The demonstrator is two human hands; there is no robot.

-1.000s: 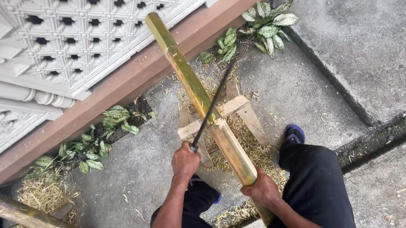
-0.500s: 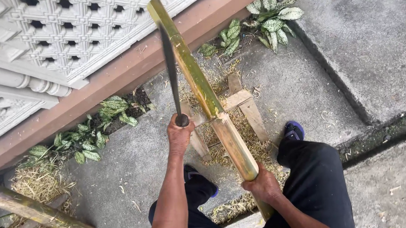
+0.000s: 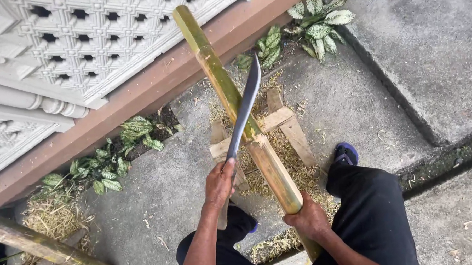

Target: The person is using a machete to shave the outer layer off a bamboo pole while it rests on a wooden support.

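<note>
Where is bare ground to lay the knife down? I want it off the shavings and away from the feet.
Bare concrete lies left of the wooden stand, between the plants along the wall base and the left hand. The raised slab at right is bare too. Under the bamboo pole, shavings and the stand crowd the ground.

Observed, head view: both forearms bare, no sleeves in frame. Left hand (image 3: 219, 184) and right hand (image 3: 308, 219) bare; no gloves, rings or watch visible. Legs in plain black trousers (image 3: 372, 206), loose cut. One blue shoe (image 3: 346, 153) with dark trim; sliver of blue at the other foot (image 3: 253, 227).
</note>
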